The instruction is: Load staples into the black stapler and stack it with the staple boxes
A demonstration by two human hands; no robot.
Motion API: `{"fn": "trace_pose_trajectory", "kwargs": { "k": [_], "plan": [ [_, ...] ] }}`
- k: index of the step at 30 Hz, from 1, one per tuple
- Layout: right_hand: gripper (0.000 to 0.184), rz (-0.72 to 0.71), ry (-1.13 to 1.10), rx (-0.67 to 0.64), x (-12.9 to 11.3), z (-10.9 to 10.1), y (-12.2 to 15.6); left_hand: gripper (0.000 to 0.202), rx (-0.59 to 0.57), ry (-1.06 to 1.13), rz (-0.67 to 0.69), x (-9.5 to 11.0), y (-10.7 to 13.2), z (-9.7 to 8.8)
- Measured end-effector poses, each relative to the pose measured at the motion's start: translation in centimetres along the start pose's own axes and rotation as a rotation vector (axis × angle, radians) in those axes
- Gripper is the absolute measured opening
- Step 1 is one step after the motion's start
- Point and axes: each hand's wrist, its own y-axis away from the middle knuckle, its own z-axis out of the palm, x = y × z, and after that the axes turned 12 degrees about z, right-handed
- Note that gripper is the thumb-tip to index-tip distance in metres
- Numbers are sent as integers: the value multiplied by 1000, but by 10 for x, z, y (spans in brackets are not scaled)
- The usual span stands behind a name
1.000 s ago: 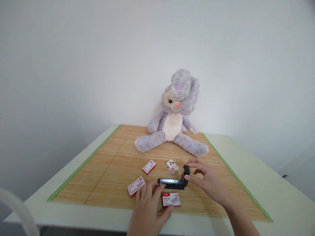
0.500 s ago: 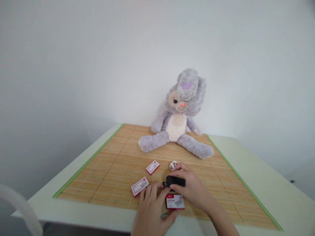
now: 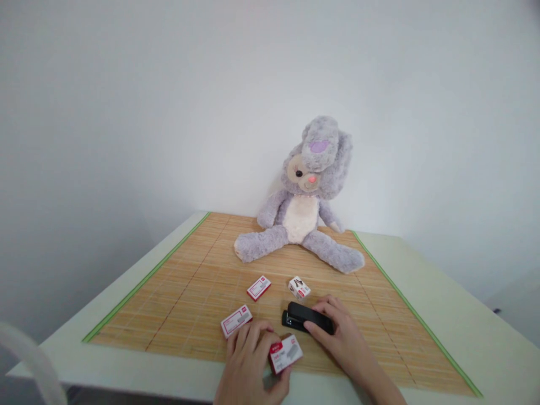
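Note:
My right hand is closed around the rear of a black stapler, which lies on the bamboo mat with its front pointing left. In my left hand, at the mat's near edge, a red and white staple box is gripped between thumb and fingers, its printed face up and slightly tilted. Just beyond the left fingers lies another white staple box with red edges. Farther back are a similar staple box and a small white box with a dark picture.
A grey plush rabbit sits at the back against the white wall, legs spread toward me. The bamboo mat has green edging and covers the middle of the white table. A pale curved object shows at lower left.
My left hand has taken hold of the near staple box and shifted it left, tilting it. My right hand has slid back along the stapler, which now sits slightly farther right, angled differently.

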Motion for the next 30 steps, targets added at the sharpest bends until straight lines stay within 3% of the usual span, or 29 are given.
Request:
{"fn": "trace_pose_trajectory", "kwargs": {
  "k": [4,6,11,17,21,24,30],
  "plan": [
    [20,30,-17,48,9,5,4,29,165,-172,-113,-19,19,-11],
    [21,32,-17,52,11,6,4,26,194,-231,-144,-29,24,-19],
    [21,27,-25,51,16,8,4,24,187,-272,-184,-50,30,-22],
    [22,28,-12,61,19,10,4,51,88,-150,-287,-74,36,-16],
    [20,35,-13,62,18,9,4,76,31,-150,-355,-71,23,-24],
    [20,33,-15,69,18,10,4,91,-20,-151,-329,-61,7,-27],
    [18,48,-23,72,14,8,5,81,-104,-202,-274,-50,-20,-18]
  ]
}}
